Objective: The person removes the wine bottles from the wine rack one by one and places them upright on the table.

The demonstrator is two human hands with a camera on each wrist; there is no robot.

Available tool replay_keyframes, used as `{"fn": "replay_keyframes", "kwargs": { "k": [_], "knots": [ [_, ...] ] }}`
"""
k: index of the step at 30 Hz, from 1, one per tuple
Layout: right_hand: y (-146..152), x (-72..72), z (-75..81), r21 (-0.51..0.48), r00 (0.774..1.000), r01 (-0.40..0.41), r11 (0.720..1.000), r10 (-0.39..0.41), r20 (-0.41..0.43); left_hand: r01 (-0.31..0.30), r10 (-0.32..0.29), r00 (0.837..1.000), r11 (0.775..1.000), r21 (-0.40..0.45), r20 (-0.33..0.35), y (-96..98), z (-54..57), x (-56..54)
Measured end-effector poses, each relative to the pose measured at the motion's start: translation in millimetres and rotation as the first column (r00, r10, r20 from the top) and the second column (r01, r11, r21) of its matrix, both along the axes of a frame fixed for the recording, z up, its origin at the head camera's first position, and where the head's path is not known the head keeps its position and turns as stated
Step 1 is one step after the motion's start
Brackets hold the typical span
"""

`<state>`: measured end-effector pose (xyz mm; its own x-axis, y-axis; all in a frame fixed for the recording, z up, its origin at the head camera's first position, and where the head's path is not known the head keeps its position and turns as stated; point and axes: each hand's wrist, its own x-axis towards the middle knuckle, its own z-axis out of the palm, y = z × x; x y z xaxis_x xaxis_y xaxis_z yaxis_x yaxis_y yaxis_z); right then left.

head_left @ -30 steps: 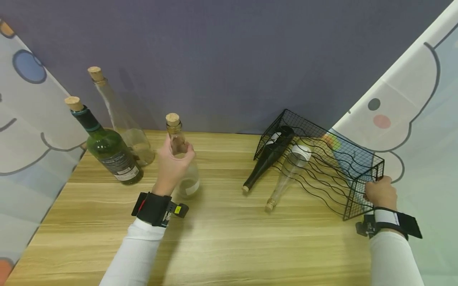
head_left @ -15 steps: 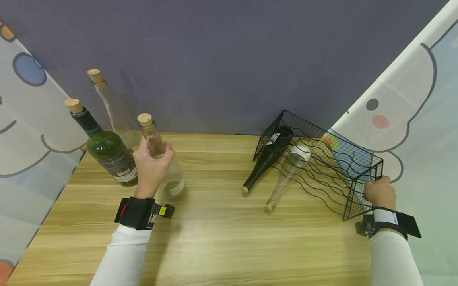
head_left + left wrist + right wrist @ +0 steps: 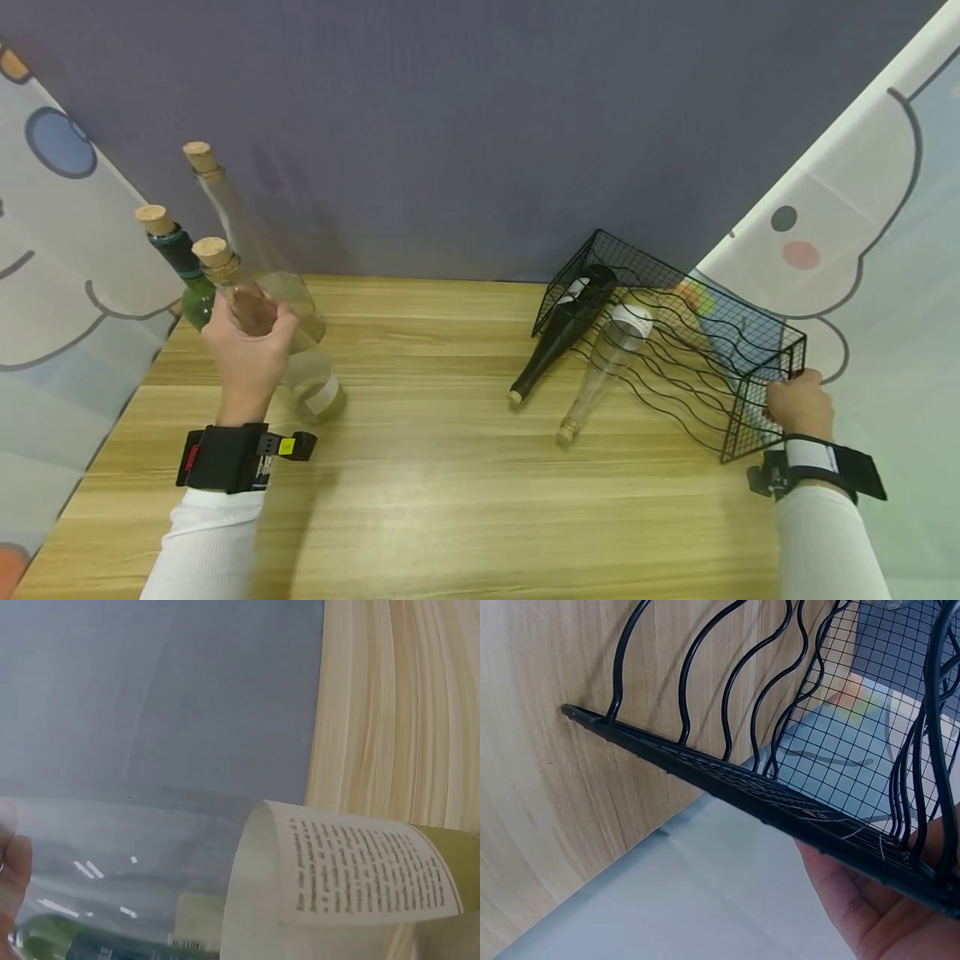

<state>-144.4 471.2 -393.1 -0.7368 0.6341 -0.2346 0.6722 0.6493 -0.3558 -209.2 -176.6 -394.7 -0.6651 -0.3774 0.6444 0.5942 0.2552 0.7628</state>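
Fingers of our left hand curl round a clear bottle near the green bottle; our right hand grips the wire rack at one end. We judge this a positioning step, the next move calling for clearance between the two bottles.

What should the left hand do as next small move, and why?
Probably the left hand should gently settle its corked clear bottle on the table: it holds it cork-up near the green wine bottle, and whether the base touches is unclear.
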Motion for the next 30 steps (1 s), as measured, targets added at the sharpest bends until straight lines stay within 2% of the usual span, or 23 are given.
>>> {"fn": "replay_keyframes", "kwargs": {
  "k": [8,11,15,18,24,30],
  "knots": [
    [0,0.8,1.5,-0.003,1.0,0.002,1.0,-0.002,0.008,-0.052,0.052,0.998,0.999,-0.014,0.027,-19.0,-1.3,6.4],
    [0,0.9,2.1,0.001,1.0,-0.001,1.0,0.001,0.006,-0.104,0.105,0.994,0.994,-0.023,0.033,-27.3,-2.0,8.3],
    [2,0.4,1.6,0.001,1.0,-0.007,1.0,0.007,0.004,-0.154,0.153,0.987,0.988,0.018,0.052,-35.7,0.6,12.7],
    [3,0.3,1.2,-0.002,1.0,-0.007,1.0,0.007,0.003,-0.144,0.141,0.989,0.988,0.057,0.042,-38.9,2.8,14.7],
    [4,0.7,-1.0,0.01,1.0,-0.007,1.0,0.007,-0.007,-0.131,0.13,0.991,0.989,0.075,0.017,-43.1,3.9,15.4],
    [2,-0.8,-2.8,0.01,1.0,-0.008,1.0,0.008,-0.007,-0.174,0.174,0.985,0.981,0.088,0.0,-51.7,4.6,19.4]
  ]
}}
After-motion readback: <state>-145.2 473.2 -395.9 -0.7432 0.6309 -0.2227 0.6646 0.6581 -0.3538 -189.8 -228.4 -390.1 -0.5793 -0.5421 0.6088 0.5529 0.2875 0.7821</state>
